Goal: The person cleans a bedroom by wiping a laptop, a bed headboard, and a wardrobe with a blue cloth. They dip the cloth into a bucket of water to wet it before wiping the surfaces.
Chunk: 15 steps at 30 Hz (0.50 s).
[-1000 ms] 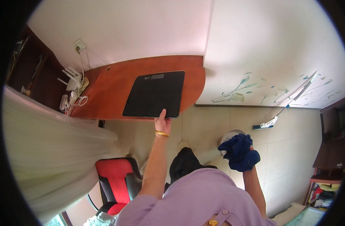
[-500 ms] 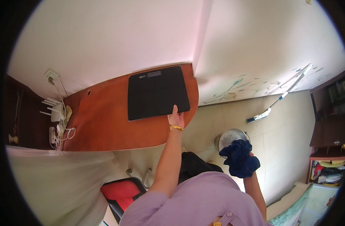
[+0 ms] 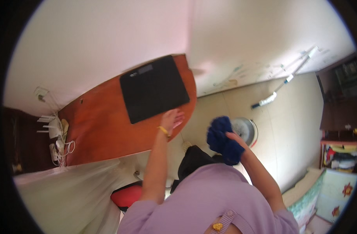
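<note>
A black bathroom scale [image 3: 155, 91] with a small display window lies flat on the reddish-brown wooden tabletop [image 3: 96, 130]. My left hand [image 3: 172, 119] is open just off the scale's near edge, over the wood, its fingers loosely stretched and holding nothing. A yellow bracelet circles that wrist. Bunched in my right hand [image 3: 237, 142] is a dark blue cloth [image 3: 219, 136], held in the air to the right of the table. Behind the cloth, a metal bucket [image 3: 245, 130] stands on the tiled floor, partly hidden by it.
A flat mop [image 3: 264, 102] leans against the right wall. At the table's left end are a white router [image 3: 54, 126] and tangled cables. A red and black chair [image 3: 126, 195] and a sheer curtain [image 3: 69, 195] are at lower left. Shelves with folded items [image 3: 342, 156] stand far right.
My left hand has let go of the scale's near edge and drawn off it. My right hand has swung the blue cloth leftward and up, toward the table. The view has shifted slightly.
</note>
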Tool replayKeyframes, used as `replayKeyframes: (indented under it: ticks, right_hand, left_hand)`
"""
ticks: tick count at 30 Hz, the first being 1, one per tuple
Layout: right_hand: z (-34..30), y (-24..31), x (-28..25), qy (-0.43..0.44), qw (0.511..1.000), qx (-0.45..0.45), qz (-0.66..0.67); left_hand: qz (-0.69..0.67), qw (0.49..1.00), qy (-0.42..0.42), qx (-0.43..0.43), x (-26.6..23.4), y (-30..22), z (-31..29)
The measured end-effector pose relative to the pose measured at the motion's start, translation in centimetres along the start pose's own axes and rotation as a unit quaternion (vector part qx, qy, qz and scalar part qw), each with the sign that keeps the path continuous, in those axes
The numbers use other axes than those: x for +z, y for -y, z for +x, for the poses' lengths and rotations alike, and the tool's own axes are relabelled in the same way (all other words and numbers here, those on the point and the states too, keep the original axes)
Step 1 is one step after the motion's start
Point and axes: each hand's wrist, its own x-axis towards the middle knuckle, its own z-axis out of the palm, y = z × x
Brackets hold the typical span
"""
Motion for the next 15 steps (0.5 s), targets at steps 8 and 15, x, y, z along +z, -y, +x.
replayKeyframes:
  ticks: [8,15]
  right_hand:
    - [3.9,-3.0,12.0,0.213,0.709,-0.047,-0.671]
    - [3.0,-2.4,10.3,0.204,0.735,-0.06,-0.643]
  left_hand:
    - [-0.206,0.969,0.134,0.02,0.0,2.2,-15.5]
    - [-0.208,0.968,0.136,-0.023,1.7,-0.2,-15.5]
